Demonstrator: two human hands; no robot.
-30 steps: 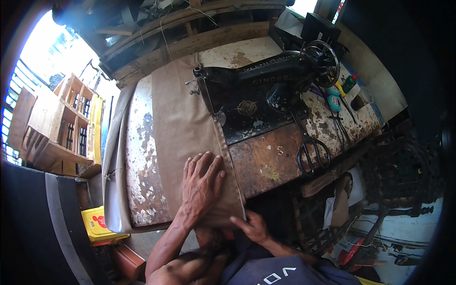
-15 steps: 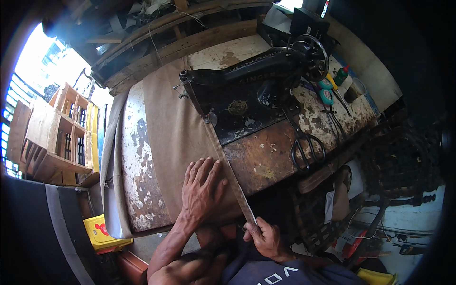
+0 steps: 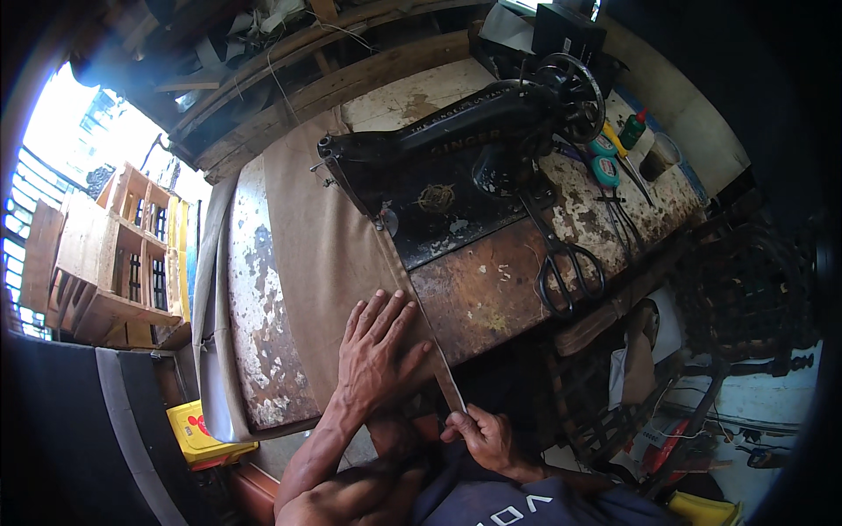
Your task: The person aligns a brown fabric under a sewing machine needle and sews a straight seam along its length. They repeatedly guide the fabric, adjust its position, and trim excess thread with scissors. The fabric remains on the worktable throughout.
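Observation:
A long brown cloth [image 3: 307,228] lies over the worn table, with its right edge folded into a narrow hem running under the needle end of a black sewing machine [image 3: 438,171]. My left hand [image 3: 377,351] rests flat on the cloth, fingers stretched out, just left of the hem. At the table's front edge, my right hand [image 3: 487,438] pinches the near end of the folded hem between thumb and fingers. The hem stretches in a straight line from the machine's foot down to this hand.
Black scissors [image 3: 561,263] lie right of the machine. Beyond them are teal round cases [image 3: 605,167], a green bottle [image 3: 633,130] and a yellow-handled tool [image 3: 616,140]. Wooden crates [image 3: 123,254] stand at left, above a yellow container [image 3: 203,434]. The table [image 3: 478,289] has peeling paint.
My left hand has slid slightly to the right over the cloth, nearer the hem. My right hand keeps its pinch on the hem's end. The view has shifted a little.

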